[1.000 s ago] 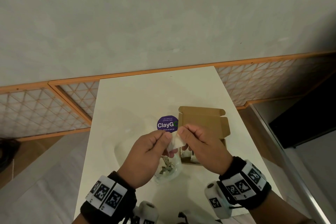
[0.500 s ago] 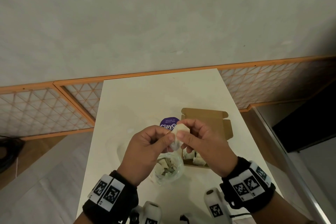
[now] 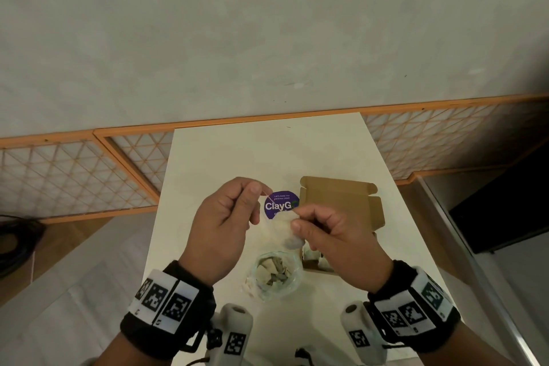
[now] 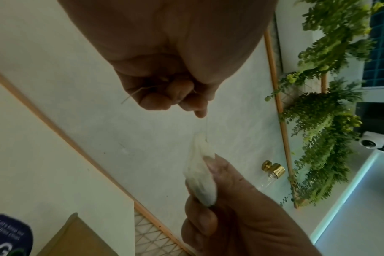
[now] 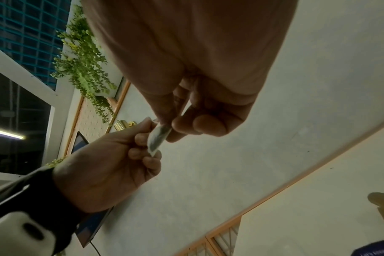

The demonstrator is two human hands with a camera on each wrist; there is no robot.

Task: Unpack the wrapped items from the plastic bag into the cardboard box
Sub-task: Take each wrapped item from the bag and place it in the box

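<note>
My right hand (image 3: 294, 221) pinches a small white wrapped item (image 3: 284, 232) above the table. A thin thread (image 4: 206, 128) runs from the item's top to my left hand (image 3: 260, 191), which pinches it between thumb and fingertips, up and to the left. The left wrist view shows the wrapped item (image 4: 201, 175) with the thread taut. Below both hands a clear plastic bag (image 3: 274, 275) stands open with several wrapped items inside. The brown cardboard box (image 3: 341, 202) lies to the right, lid open. My right hand hides most of its inside, where a few white items show.
A round purple sticker (image 3: 280, 205) marked ClayG lies on the white table (image 3: 225, 163) between my hands and the box lid. The table is narrow, with floor on both sides. An orange-framed lattice partition (image 3: 74, 175) and a grey wall stand behind it.
My hands were together on the wrapped item. The left hand has since pulled up and left, drawing the thread out, and the right hand keeps hold of the item.
</note>
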